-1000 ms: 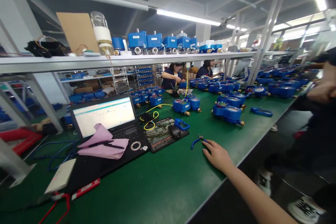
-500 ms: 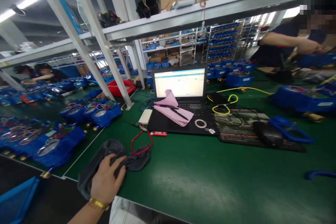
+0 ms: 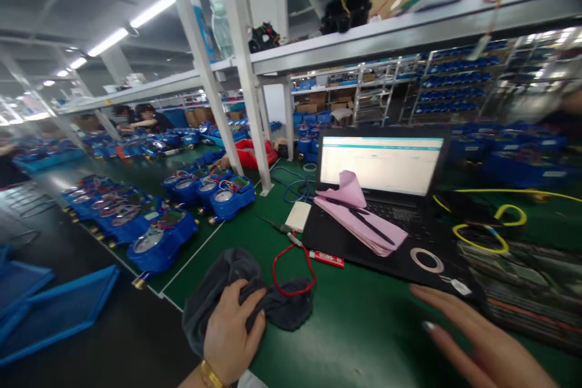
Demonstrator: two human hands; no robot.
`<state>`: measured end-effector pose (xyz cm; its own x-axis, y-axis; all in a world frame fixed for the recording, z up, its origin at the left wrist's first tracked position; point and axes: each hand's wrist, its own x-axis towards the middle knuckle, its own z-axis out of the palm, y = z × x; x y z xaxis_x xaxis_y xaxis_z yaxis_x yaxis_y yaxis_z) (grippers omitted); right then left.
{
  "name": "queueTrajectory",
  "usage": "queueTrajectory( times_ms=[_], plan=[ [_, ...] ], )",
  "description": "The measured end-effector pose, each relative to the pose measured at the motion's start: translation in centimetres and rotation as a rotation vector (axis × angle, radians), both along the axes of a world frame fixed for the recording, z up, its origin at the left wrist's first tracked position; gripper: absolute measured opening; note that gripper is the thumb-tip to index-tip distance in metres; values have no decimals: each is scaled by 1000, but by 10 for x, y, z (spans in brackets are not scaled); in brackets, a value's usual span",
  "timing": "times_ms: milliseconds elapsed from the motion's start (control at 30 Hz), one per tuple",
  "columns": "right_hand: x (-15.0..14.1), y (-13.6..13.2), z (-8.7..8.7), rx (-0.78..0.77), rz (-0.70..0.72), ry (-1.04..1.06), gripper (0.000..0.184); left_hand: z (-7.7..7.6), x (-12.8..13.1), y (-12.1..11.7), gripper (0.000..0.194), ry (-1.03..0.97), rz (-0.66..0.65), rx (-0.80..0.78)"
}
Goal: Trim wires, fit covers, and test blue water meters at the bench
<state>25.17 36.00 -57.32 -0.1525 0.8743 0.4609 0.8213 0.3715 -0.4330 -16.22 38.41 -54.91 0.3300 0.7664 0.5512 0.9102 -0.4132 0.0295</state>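
Observation:
My left hand (image 3: 235, 330) lies over a dark grey cloth (image 3: 227, 264) on the green bench, fingers bent into its folds. A loop of red cord (image 3: 276, 260) rests across the cloth's right end, near a red marker (image 3: 328, 259). At the lower right, my right hand (image 3: 482, 339) hovers with fingers apart, holding nothing, close to the front edge of the black laptop (image 3: 313, 227). On the laptop's keyboard lie pink papers (image 3: 359, 224) with dark pens on them. A flat pale ring (image 3: 426, 260) sits on its palm rest.
Several blue meter housings (image 3: 163, 239) with wires stand at the left. Blue trays (image 3: 59, 315) are at the lower left. Metal posts (image 3: 248, 73) hold a shelf (image 3: 345, 45) above the bench. A yellow cable (image 3: 482, 245) lies right of the laptop. People sit at the far left.
The view has swung left, so the bench things appear farther right. My right hand has come into view at the lower right. My left hand stays on the cloth.

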Motion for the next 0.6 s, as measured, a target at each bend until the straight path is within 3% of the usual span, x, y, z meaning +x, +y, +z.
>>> queueTrajectory(
  times_ms=[67,133,200,267,400,500,600],
  plan=[
    [-59,40,22,-57,236,-64,37,-3,1,-4,31,-2,20,-16],
    [-117,74,42,-96,366,-93,37,-6,-1,-7,33,-3,32,-47],
    [-161,97,56,-140,407,-132,38,-7,-9,-12,36,1,21,-86],
    [-187,110,58,-161,404,-163,38,-6,-22,-14,38,6,-1,-121],
    [-200,106,32,-158,395,-204,37,8,-55,5,42,-40,19,-240],
    [-193,95,5,-61,385,-272,37,20,-64,43,46,-64,3,-310],
    [-185,94,-15,59,416,-327,38,25,-49,93,36,-61,-77,-368]
  ],
)
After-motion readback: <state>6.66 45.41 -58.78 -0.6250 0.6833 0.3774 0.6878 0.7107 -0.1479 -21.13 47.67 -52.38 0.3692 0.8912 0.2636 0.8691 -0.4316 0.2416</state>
